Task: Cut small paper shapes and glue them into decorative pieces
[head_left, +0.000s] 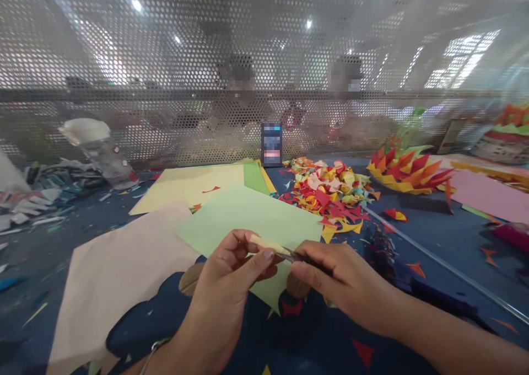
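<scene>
Scissors (295, 256), head view: handles were hidden inside the right hand (339, 267), curled around them. The left hand (231, 276) pinched one yellow paper strip (264, 242) at the blades, above the green sheet (248, 212). Two brown objects (190, 279), partly covered, could not be identified.

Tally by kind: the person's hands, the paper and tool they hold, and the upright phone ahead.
Hands: 2 (left hand, right hand)
Pale yellow paper piece: 1
Tool: 1
Upright phone: 1
Total: 5
</scene>
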Action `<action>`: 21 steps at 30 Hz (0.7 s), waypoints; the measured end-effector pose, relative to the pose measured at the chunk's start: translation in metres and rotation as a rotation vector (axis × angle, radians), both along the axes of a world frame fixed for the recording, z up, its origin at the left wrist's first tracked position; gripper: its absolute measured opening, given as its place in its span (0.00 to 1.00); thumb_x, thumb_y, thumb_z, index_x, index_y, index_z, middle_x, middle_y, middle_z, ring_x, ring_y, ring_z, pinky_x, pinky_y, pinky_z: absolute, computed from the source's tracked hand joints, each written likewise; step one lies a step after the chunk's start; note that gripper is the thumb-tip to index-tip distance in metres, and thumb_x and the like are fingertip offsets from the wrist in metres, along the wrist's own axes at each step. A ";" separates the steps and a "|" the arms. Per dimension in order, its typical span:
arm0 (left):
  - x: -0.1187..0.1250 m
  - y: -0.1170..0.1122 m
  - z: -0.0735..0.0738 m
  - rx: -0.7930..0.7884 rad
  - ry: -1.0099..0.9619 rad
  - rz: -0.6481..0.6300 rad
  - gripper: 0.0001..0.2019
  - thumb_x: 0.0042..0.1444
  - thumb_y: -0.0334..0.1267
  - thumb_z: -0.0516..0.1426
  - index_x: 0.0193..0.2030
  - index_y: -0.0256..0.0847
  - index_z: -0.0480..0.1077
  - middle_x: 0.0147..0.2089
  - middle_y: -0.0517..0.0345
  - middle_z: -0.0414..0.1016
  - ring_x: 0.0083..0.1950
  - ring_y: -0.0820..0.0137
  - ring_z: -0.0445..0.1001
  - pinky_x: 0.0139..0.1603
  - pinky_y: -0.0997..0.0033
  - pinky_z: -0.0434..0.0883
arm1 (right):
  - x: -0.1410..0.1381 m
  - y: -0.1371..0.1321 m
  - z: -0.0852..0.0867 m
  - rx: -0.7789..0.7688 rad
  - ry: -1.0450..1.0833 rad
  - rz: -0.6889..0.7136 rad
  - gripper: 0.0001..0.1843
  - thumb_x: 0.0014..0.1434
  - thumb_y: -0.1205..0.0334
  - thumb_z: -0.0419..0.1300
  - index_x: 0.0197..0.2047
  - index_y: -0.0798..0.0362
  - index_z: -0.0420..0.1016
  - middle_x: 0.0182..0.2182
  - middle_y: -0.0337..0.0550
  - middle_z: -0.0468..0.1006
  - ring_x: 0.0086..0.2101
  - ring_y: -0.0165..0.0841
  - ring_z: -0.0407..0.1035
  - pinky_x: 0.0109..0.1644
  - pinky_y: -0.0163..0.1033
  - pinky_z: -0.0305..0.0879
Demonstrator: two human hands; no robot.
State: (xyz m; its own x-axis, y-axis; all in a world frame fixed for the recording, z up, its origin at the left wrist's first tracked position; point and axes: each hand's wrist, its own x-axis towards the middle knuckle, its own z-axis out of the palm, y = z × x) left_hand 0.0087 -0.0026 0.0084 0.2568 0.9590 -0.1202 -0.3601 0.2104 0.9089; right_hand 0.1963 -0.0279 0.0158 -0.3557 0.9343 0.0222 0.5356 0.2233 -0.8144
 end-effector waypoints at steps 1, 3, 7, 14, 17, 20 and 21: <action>0.000 0.000 -0.001 0.003 0.000 -0.004 0.11 0.51 0.36 0.66 0.34 0.40 0.66 0.32 0.62 0.73 0.35 0.74 0.71 0.40 0.73 0.71 | 0.000 0.000 0.000 0.004 0.001 0.000 0.19 0.67 0.49 0.52 0.33 0.54 0.68 0.25 0.35 0.71 0.24 0.24 0.63 0.28 0.29 0.57; 0.000 -0.001 -0.002 0.015 0.000 -0.013 0.11 0.51 0.36 0.66 0.33 0.40 0.66 0.32 0.62 0.73 0.35 0.73 0.72 0.40 0.72 0.71 | 0.000 0.000 0.000 0.016 0.003 -0.004 0.20 0.68 0.48 0.51 0.32 0.54 0.68 0.25 0.35 0.70 0.24 0.24 0.63 0.28 0.29 0.57; 0.000 -0.001 -0.003 0.032 -0.003 -0.028 0.11 0.53 0.36 0.65 0.34 0.40 0.66 0.33 0.63 0.74 0.36 0.74 0.72 0.41 0.73 0.70 | 0.000 0.000 0.000 0.040 -0.028 -0.022 0.21 0.68 0.47 0.51 0.30 0.54 0.67 0.24 0.35 0.68 0.25 0.25 0.62 0.28 0.30 0.56; 0.000 -0.001 -0.004 0.041 0.009 -0.013 0.13 0.51 0.37 0.66 0.35 0.40 0.64 0.34 0.63 0.72 0.36 0.73 0.72 0.40 0.72 0.71 | 0.000 -0.001 -0.001 0.023 -0.044 -0.038 0.23 0.68 0.46 0.49 0.30 0.55 0.69 0.23 0.37 0.69 0.23 0.26 0.62 0.27 0.31 0.55; 0.000 -0.001 -0.004 0.037 0.004 0.006 0.14 0.49 0.37 0.67 0.35 0.40 0.64 0.32 0.63 0.71 0.34 0.73 0.71 0.39 0.72 0.71 | 0.000 0.000 -0.001 0.008 -0.038 -0.031 0.23 0.68 0.46 0.49 0.31 0.55 0.70 0.24 0.38 0.71 0.24 0.26 0.63 0.28 0.31 0.56; 0.000 -0.001 -0.003 0.037 -0.003 0.008 0.15 0.48 0.36 0.68 0.35 0.40 0.65 0.32 0.62 0.71 0.33 0.74 0.71 0.37 0.73 0.71 | 0.000 0.001 -0.002 0.002 -0.029 -0.027 0.22 0.68 0.46 0.50 0.31 0.54 0.68 0.23 0.36 0.69 0.23 0.25 0.63 0.27 0.30 0.56; 0.000 -0.001 -0.003 0.038 -0.002 0.007 0.15 0.48 0.36 0.68 0.35 0.40 0.65 0.32 0.62 0.71 0.34 0.74 0.71 0.37 0.73 0.71 | 0.000 0.001 -0.002 0.001 -0.025 -0.025 0.21 0.67 0.47 0.51 0.30 0.54 0.67 0.22 0.35 0.68 0.23 0.24 0.62 0.27 0.30 0.56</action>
